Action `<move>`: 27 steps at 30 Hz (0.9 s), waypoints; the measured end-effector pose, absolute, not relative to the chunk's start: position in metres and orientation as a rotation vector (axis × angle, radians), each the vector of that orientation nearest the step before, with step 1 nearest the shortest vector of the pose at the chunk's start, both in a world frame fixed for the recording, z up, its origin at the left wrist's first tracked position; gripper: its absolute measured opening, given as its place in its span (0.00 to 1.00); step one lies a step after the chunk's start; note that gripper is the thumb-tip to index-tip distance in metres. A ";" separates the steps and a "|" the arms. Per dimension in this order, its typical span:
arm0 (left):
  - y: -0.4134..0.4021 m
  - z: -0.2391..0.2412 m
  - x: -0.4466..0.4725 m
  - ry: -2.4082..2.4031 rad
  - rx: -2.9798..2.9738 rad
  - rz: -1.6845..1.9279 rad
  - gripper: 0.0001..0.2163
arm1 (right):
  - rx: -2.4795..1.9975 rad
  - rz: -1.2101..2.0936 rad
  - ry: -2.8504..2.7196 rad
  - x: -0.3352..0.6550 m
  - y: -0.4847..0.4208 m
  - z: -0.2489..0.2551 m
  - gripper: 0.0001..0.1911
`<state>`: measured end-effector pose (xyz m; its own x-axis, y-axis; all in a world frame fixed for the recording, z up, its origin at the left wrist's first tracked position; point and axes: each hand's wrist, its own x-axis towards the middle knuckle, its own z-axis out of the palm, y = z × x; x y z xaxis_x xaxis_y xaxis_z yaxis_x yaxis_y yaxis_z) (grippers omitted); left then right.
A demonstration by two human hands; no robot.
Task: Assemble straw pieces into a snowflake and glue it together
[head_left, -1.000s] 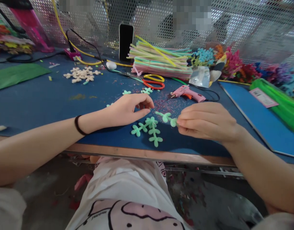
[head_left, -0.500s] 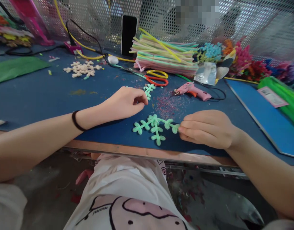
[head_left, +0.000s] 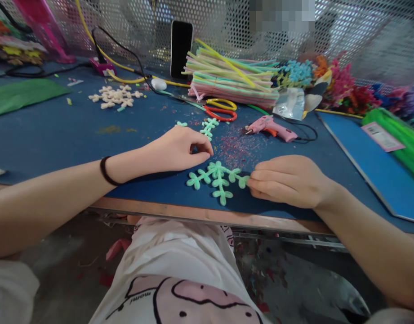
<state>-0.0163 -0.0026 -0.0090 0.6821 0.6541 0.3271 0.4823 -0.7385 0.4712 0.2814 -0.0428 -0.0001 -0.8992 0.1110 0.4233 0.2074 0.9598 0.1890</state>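
Observation:
A mint-green pipe-cleaner snowflake piece (head_left: 220,182) with three leafy arms lies near the table's front edge. My right hand (head_left: 284,182) pinches the tip of its right arm, fingers closed together. Above the piece's centre, my left hand (head_left: 189,148) is curled, thumb and index tip drawn together; whether anything is between them I cannot make out. Just beyond the left hand lies a loose mint-green pipe-cleaner branch (head_left: 209,128). Another small green bit (head_left: 181,123) peeks out behind its knuckles, mostly hidden.
A pink glue gun (head_left: 274,128) and red-and-yellow-handled scissors (head_left: 220,110) lie farther back. Behind them are a bundle of pipe cleaners (head_left: 233,78) and a standing phone (head_left: 181,49). A cream snowflake (head_left: 115,96) is at left, a blue board (head_left: 371,164) at right.
My left hand has moved slightly right and toward me, uncovering the small green bit behind it. My right hand has shifted a little left, with the arm tip still in its fingers.

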 end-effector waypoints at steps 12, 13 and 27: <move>-0.003 -0.007 -0.017 0.766 2.544 0.635 0.09 | -0.238 -0.377 -2.740 0.290 -0.040 -0.005 0.10; -0.002 -0.007 -0.017 0.767 2.542 0.633 0.09 | -0.223 -0.387 -2.731 0.289 -0.040 -0.004 0.10; -0.001 -0.008 -0.018 0.751 2.554 0.590 0.08 | -0.298 -0.253 -2.819 0.283 -0.039 0.003 0.11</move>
